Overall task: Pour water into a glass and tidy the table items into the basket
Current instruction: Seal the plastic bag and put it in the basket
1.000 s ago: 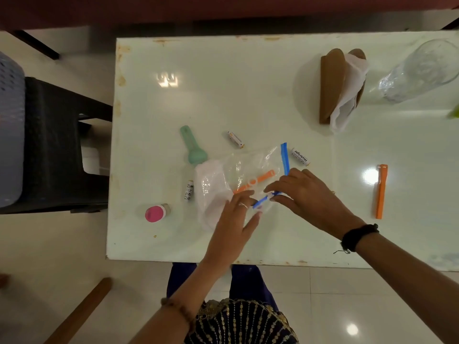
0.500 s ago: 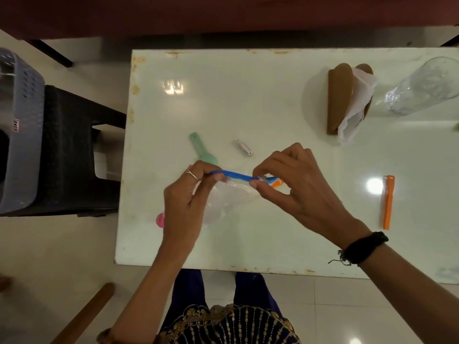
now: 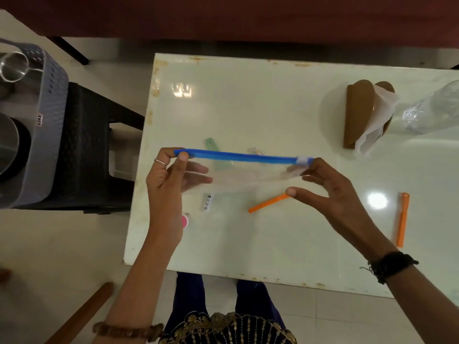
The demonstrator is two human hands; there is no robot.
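Note:
A clear zip bag (image 3: 248, 172) with a blue zip strip is stretched flat above the white table (image 3: 260, 105). My left hand (image 3: 171, 180) pinches its left end and my right hand (image 3: 330, 192) holds its right end by the white slider. Under the bag lie a green handled item (image 3: 213, 145), a small battery (image 3: 258, 152) and a white labelled tube (image 3: 208, 202). An orange stick (image 3: 268, 203) lies below my right thumb. A pink-capped item (image 3: 185, 220) shows beside my left wrist. The grey basket (image 3: 47, 115) stands at the far left on a black stool.
A second orange stick (image 3: 402, 218) lies at the right. A brown napkin holder (image 3: 360, 112) with white tissue and a clear glass bottle (image 3: 432, 110) stand at the back right. Steel vessels (image 3: 13, 65) sit in the basket. The black stool (image 3: 92, 150) adjoins the table's left edge.
Both hands lifted the zip bag off the table and pulled apart, stretching it wide. The orange stick that was in the bag now lies on the table. The view shifted left.

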